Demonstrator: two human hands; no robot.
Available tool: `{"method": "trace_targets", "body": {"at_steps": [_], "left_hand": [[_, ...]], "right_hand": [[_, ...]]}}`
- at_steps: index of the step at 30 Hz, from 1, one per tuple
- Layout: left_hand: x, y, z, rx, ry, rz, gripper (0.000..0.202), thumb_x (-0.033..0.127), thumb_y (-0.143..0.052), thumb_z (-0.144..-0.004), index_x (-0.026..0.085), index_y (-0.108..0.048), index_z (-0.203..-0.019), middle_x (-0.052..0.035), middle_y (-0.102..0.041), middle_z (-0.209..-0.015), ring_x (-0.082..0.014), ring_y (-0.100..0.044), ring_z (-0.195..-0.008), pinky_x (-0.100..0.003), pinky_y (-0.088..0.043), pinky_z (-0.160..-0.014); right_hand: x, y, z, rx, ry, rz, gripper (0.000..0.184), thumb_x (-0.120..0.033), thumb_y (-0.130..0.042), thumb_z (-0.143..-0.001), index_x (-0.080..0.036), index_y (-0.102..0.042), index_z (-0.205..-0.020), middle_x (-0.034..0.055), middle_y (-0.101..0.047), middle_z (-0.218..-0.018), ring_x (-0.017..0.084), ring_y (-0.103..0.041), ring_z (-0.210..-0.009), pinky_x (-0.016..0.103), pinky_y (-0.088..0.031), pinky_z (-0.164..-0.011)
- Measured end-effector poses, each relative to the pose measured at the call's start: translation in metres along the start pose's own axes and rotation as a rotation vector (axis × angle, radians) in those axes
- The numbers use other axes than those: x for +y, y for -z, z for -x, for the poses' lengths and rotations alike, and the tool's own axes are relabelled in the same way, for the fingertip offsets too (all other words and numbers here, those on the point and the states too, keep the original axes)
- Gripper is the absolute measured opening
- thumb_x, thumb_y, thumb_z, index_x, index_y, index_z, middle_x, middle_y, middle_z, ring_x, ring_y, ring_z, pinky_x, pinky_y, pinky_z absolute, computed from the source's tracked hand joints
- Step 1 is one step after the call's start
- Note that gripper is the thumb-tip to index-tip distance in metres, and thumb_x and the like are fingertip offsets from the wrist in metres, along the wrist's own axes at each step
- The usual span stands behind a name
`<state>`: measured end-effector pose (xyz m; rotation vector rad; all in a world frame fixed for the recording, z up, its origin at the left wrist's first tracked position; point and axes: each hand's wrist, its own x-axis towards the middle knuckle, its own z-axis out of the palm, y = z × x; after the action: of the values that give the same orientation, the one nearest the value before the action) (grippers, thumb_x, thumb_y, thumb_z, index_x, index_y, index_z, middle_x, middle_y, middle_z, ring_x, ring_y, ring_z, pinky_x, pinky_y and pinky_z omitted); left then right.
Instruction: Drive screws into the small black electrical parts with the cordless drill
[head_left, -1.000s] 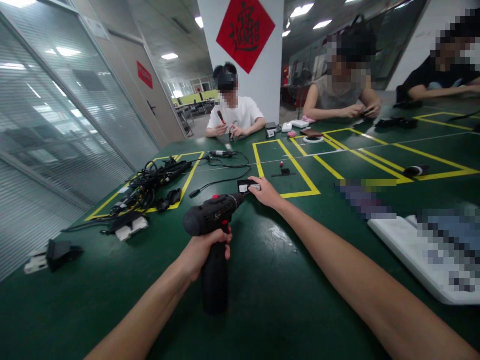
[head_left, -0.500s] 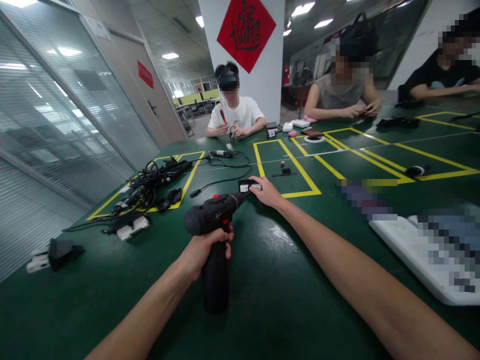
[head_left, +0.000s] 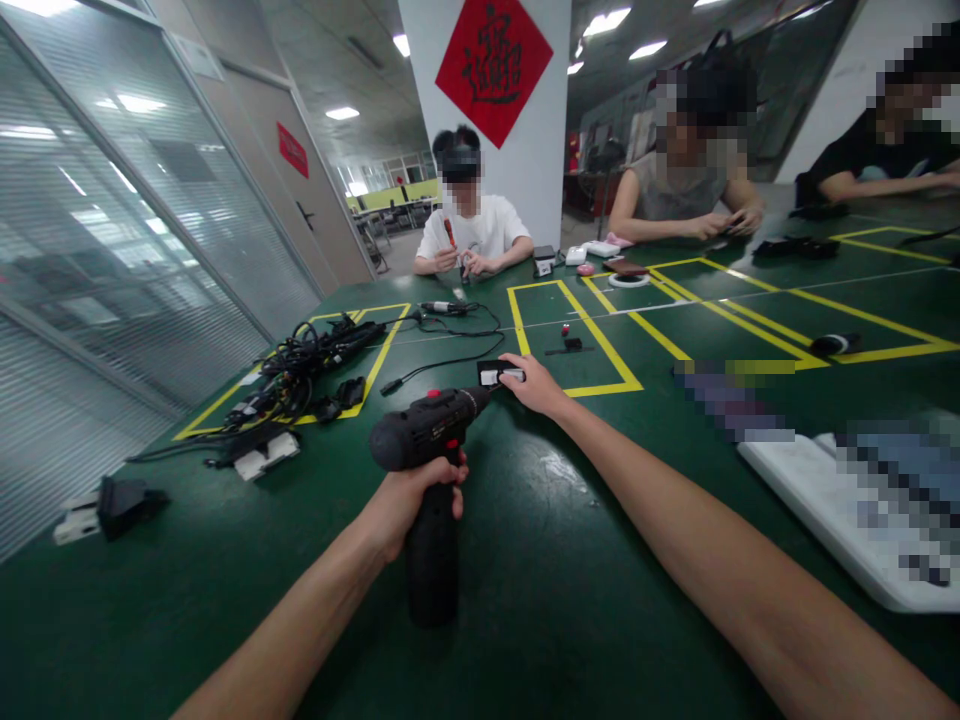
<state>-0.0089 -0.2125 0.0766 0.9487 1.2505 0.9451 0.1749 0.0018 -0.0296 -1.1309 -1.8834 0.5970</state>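
Observation:
My left hand [head_left: 420,495] is wrapped round the grip of a black cordless drill [head_left: 420,428] with red buttons. The drill stands upright over the table, its chuck pointing forward and right. Beyond the chuck, my right hand [head_left: 531,383] grips a small black box-shaped part with a white label [head_left: 491,374] on the tabletop. The drill's tip is right beside this part; whether it touches is too small to tell. My right fingertips cover the part's right end.
Tangled black cables [head_left: 307,365] lie at the left inside yellow tape. Nearer are a black-and-white piece [head_left: 266,455] and another [head_left: 112,510]. A white tray [head_left: 817,510] stands at the right. A person [head_left: 472,225] across the table holds a screwdriver [head_left: 450,235]; two others sit at the right.
Almost nothing differs. Both hands, the drill and the small part keep their places on the table, while the whole view has shifted very slightly.

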Motion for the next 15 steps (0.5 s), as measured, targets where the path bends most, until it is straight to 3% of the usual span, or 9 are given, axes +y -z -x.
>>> {"method": "trace_targets", "body": {"at_steps": [15], "left_hand": [[0.0002,0.0012,-0.0007,-0.016,-0.012,-0.037,0.024,0.022,-0.061,-0.067,0.012,-0.060,-0.089,-0.0013,-0.060,-0.077,-0.0097,-0.056,-0.048,-0.024,-0.041,-0.051]], "right_hand": [[-0.0018,0.0017,0.0000,-0.014,-0.002,-0.015,0.042,-0.030,-0.056,-0.086,-0.021,-0.061,-0.127,0.0088,-0.056,-0.114,0.021,-0.057,-0.102,0.035,-0.042,-0.099]]}}
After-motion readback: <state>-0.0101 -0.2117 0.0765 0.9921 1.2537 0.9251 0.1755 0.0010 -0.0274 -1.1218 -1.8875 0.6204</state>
